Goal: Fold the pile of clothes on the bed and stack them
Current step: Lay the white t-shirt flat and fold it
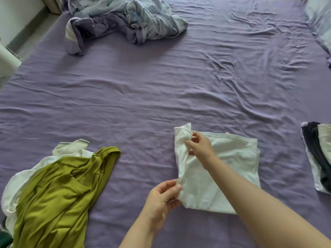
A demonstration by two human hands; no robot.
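A white garment [229, 169] lies partly folded on the purple bed sheet [143, 97], right of centre near the front. My left hand [161, 199] pinches its near left corner. My right hand [200, 145] pinches the bunched fold along its far left edge. At the front left lies a loose pile, an olive-green garment [59, 190] on top of a white garment [71, 149]. At the right edge sits a folded stack [317, 158] of dark and white clothes.
A crumpled pale blue and purple duvet [125, 20] lies at the far left of the bed. A pale pillow [320, 18] is at the far right corner. The floor and a white object [7, 58] show beyond the left edge.
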